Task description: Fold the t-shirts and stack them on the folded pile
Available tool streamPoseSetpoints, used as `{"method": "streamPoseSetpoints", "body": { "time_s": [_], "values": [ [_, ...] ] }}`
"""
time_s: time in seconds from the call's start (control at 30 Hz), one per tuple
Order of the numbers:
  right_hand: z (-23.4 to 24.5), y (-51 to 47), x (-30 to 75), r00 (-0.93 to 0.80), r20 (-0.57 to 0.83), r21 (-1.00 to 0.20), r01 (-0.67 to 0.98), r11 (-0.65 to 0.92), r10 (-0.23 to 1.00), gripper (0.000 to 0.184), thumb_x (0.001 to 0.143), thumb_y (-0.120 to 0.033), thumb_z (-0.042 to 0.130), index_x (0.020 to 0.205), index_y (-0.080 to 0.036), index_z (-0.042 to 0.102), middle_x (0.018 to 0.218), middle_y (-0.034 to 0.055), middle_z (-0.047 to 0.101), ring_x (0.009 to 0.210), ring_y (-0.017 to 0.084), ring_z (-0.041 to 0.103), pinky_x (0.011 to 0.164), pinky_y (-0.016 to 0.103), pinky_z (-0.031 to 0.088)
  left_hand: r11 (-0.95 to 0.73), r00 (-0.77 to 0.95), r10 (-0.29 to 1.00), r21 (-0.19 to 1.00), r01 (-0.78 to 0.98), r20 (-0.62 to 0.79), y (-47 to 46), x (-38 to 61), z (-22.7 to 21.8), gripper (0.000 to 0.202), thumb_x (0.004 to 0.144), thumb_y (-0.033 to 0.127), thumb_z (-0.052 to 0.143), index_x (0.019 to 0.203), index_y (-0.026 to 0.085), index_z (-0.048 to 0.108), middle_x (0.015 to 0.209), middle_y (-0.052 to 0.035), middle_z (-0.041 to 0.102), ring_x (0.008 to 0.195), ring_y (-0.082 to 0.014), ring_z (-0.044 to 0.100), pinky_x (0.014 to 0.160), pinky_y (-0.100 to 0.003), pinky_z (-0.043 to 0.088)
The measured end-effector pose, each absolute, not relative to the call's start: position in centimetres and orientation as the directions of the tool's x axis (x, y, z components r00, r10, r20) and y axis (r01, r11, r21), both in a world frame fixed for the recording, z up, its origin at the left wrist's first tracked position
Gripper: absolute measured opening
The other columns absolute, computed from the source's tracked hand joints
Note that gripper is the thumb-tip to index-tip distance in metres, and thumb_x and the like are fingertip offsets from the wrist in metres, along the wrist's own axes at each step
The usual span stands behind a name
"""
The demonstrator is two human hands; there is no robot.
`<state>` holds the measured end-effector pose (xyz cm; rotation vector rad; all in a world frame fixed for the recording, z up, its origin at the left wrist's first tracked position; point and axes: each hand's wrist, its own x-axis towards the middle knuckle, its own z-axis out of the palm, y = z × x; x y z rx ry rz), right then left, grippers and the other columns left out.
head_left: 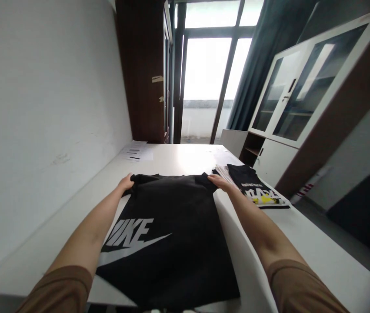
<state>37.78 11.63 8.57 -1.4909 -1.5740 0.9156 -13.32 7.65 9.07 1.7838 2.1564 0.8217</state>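
Note:
A black T-shirt (181,234) with a large grey NIKE print and swoosh is stretched out in front of me over the white table. My left hand (126,181) is closed on its far left corner, where the cloth bunches up. At the far right corner, my right hand (218,180) grips the cloth too, fingers partly hidden by the fabric. Between the two hands the shirt's far edge runs nearly straight. Its near end reaches the table's front edge at the bottom of the view.
Beyond my right hand lies a stack of folded clothes (253,184), the top one black with white and yellow print. Papers (135,151) rest at the table's far left. A wall (48,108) borders the white table (74,204) on the left; a glass-door cabinet (289,91) stands right.

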Motion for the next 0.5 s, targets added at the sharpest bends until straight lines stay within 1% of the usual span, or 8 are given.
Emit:
{"method": "streamPoseSetpoints", "body": {
  "time_s": [0.07,0.13,0.2,0.27,0.3,0.33,0.4,0.5],
  "values": [
    [7.2,11.6,37.2,0.061,0.011,-0.833,0.552,-0.025,0.998,0.027,0.089,-0.041,0.065,0.085,-0.015,0.07,0.092,0.0131,0.072,0.099,0.03,0.067,0.086,0.038,0.051,0.141,-0.237,0.959,0.468,0.873,0.154,7.8,-12.2,6.7,0.051,0.076,0.027,0.067,0.126,0.015,0.061,0.123,-0.0187,0.067,0.122,-0.0371,0.058,0.099,-0.049,0.047],
    [6.4,11.5,36.2,0.134,0.051,-0.74,0.67,-0.053,0.99,0.024,0.09,-0.037,0.063,0.097,-0.015,0.071,0.11,0.0167,0.07,0.118,0.032,0.059,0.098,0.04,0.044,0.119,-0.198,0.965,0.389,0.913,0.171,8.2,-10.8,5.1,0.055,0.083,0.029,0.06,0.137,0.015,0.056,0.141,-0.0215,0.055,0.135,-0.0382,0.046,0.109,-0.053,0.038],
    [5.7,11.3,34.8,0.125,0.174,-0.559,0.829,-0.006,0.977,0.027,0.095,-0.036,0.057,0.111,-0.017,0.069,0.124,0.0177,0.065,0.127,0.032,0.051,0.105,0.041,0.038,0.049,-0.115,0.975,0.324,0.945,0.188,8.6,-9.1,4.0,0.052,0.091,0.031,0.053,0.141,0.017,0.053,0.152,-0.0183,0.044,0.143,-0.0351,0.036,0.117,-0.051,0.029],
    [5.0,10.9,33.2,-0.005,0.26,-0.322,0.942,0.091,0.966,0.031,0.099,-0.037,0.05,0.118,-0.019,0.067,0.126,0.0161,0.064,0.124,0.029,0.051,0.105,0.039,0.037,-0.04,-0.007,0.985,0.272,0.961,0.171,8.5,-7.2,2.9,0.048,0.095,0.037,0.049,0.14,0.022,0.056,0.155,-0.0129,0.043,0.144,-0.0312,0.035,0.12,-0.045,0.027],
    [4.6,10.7,32.4,-0.086,0.26,-0.232,0.961,0.148,0.962,0.032,0.1,-0.038,0.048,0.119,-0.02,0.066,0.125,0.015,0.064,0.122,0.028,0.053,0.103,0.037,0.038,-0.081,0.044,0.988,0.253,0.964,0.15,8.3,-6.3,2.2,0.048,0.096,0.042,0.048,0.139,0.024,0.057,0.154,-0.0111,0.045,0.143,-0.0304,0.037,0.119,-0.045,0.028],
    [4.1,10.4,31.6,-0.158,0.23,-0.184,0.962,0.202,0.96,0.032,0.101,-0.039,0.048,0.12,-0.021,0.066,0.124,0.014,0.064,0.12,0.027,0.054,0.101,0.036,0.04,-0.114,0.086,0.989,0.238,0.965,0.124,7.9,-5.4,1.5,0.05,0.095,0.048,0.049,0.139,0.025,0.058,0.154,-0.0103,0.046,0.143,-0.0309,0.037,0.119,-0.046,0.029],
    [2.9,9.9,30.2,-0.24,0.147,-0.134,0.956,0.26,0.96,0.034,0.1,-0.042,0.049,0.123,-0.023,0.064,0.127,0.0131,0.063,0.119,0.027,0.054,0.098,0.036,0.042,-0.149,0.136,0.988,0.209,0.967,0.078,6.9,-3.9,0.0,0.062,0.094,0.061,0.046,0.145,0.027,0.053,0.158,-0.0105,0.041,0.147,-0.0344,0.032,0.118,-0.054,0.026],
    [0.9,9.9,29.1,-0.228,0.082,-0.081,0.969,0.234,0.97,0.042,0.1,-0.047,0.049,0.133,-0.024,0.059,0.139,0.015,0.057,0.13,0.033,0.047,0.103,0.046,0.039,-0.159,0.155,0.987,0.157,0.975,0.037,6.0,-3.0,-1.8,0.075,0.096,0.071,0.031,0.157,0.029,0.036,0.168,-0.0102,0.023,0.154,-0.037,0.015,0.118,-0.066,0.013]
  ]
}}
